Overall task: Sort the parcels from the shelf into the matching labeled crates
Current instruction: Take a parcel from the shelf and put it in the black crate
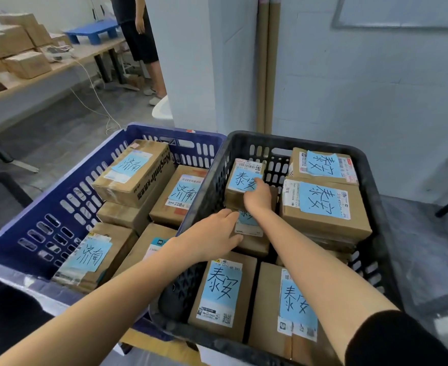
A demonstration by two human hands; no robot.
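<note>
Two crates stand side by side in front of me. The black crate [371,165] holds several brown parcels with blue handwritten labels. Both my hands reach into it. My right hand [258,198] grips the near edge of a small parcel [240,186] at the crate's back left, thumb and fingers curled round it. My left hand [212,236] lies flat on a lower parcel [252,233] just in front, fingers straight. The blue crate [46,210] on the left holds several parcels with a different blue label.
A long table [59,67] at the back left carries stacked cardboard boxes and a blue plastic stand [93,31]. A person [141,35] stands beyond it beside a white pillar [199,62]. A loose cable runs across the grey floor. A grey wall rises behind the crates.
</note>
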